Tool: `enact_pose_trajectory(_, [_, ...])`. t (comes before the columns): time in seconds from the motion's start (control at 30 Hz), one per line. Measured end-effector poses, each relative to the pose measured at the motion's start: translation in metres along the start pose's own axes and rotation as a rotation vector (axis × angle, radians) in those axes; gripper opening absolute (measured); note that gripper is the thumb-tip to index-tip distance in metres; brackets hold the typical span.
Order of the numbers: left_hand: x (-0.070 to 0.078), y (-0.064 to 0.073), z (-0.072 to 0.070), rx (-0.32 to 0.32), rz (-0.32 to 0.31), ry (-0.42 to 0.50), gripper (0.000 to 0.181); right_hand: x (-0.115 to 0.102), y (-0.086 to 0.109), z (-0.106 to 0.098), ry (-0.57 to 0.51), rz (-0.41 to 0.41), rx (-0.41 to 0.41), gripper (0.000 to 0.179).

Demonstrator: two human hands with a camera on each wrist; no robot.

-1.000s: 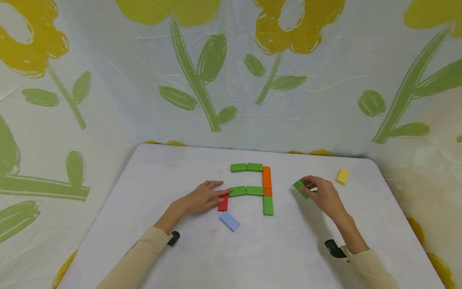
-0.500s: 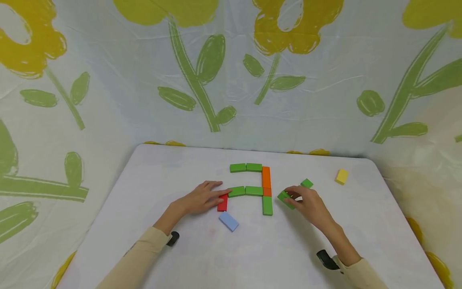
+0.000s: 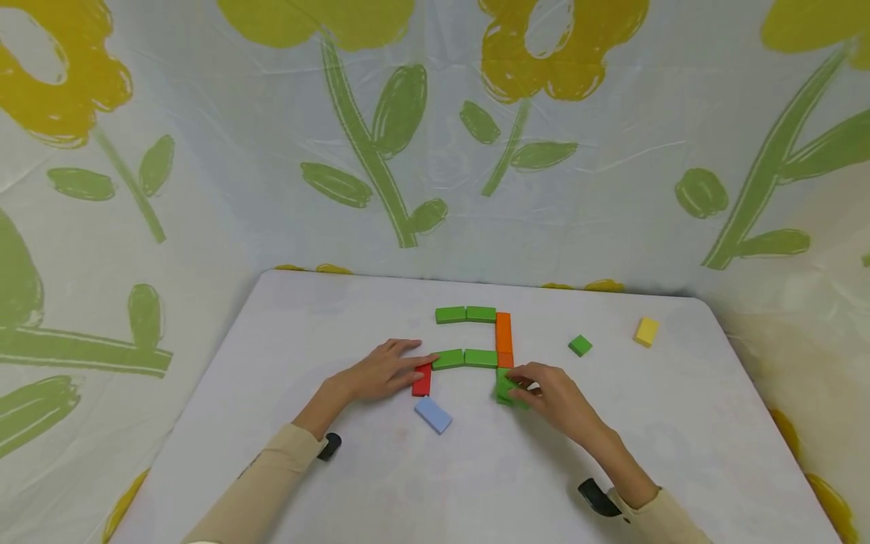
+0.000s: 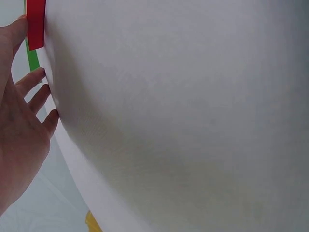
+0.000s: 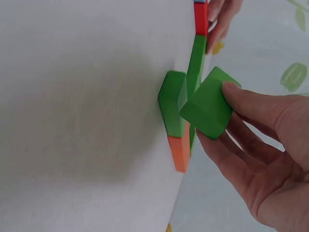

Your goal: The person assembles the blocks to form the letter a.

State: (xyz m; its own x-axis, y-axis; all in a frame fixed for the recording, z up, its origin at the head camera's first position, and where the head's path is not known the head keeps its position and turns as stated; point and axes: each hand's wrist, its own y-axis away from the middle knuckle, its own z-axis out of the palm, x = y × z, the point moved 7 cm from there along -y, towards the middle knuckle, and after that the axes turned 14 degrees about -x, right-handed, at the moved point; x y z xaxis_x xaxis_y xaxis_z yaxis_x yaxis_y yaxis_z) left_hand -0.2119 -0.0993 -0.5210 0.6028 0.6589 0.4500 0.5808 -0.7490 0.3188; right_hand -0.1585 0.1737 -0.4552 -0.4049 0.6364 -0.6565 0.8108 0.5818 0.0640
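Green and tilted, the held block is pinched between the thumb and fingertips of the right hand. It is carried at the left side of that hand, over the lower green block, which is partly covered by it in the head view; whether the two are touching cannot be told. The left hand is seen well apart to the left of the held block, resting low on the table with its fingers spread, and the red block is touched by it. One fingertip is laid at the left end of the near row, a pair of green blocks set between the red block and the orange column. By that column's far end a matching far row is met. The blue block is placed at a slant just beside the red block's near end. Beyond the right hand, toward the table's far right, the small green block and, farther out, the yellow block are set apart from the others.
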Motion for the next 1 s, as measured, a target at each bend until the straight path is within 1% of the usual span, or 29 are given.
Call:
enact_pose_trajectory(0.23, [0.0,-0.001,0.0,-0.001,-0.003,0.007,0.052,-0.016,-0.007,0.014,0.0,-0.06,-0.065,0.023])
enact_pose_trajectory(0.53, [0.002,0.001,-0.002,-0.004,-0.008,0.031,0.051,-0.023,-0.014,0.039,-0.041,-0.063,-0.214,0.023])
enact_pose_trajectory(0.7, [0.0,0.001,0.0,-0.002,-0.016,0.021,0.051,-0.025,-0.016,0.052,-0.079,-0.089,-0.299,0.025])
enact_pose_trajectory(0.87, [0.001,0.002,0.0,0.002,-0.01,0.02,0.051,-0.027,-0.017,0.059,-0.082,-0.124,-0.341,0.024])
enact_pose_trajectory(1.0, [0.002,0.002,-0.001,0.004,-0.005,0.023,0.051,-0.029,-0.019,0.063,-0.05,-0.161,-0.363,0.024])
